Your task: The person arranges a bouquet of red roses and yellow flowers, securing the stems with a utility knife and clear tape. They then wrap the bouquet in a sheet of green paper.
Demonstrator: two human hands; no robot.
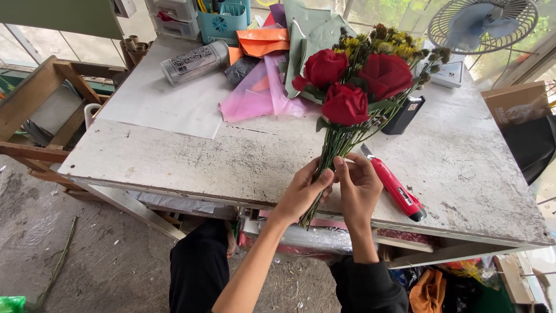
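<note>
Over the near edge of the worn, white-painted wooden table [231,168], the person gathers a bouquet of three red roses with small yellow flowers and dark seed heads [356,81], its green stems [333,153] running down into both hands. The left hand [302,191] has its grip wrapped around the stems, holding them bunched, with the cut ends poking out below the table's edge. The right hand [359,185] sits just beside it, fingertips pinched narrow on the stems at the same spot. The blooms lean up and away over the tabletop. Just to the right of the right hand lies a red utility knife with a black tip [397,188]. Farther back lie pink, orange and grey-green sheets of wrapping paper [269,75], a silver spray can on its side [194,62] and a black rectangular lighter-like object [403,115].
</note>
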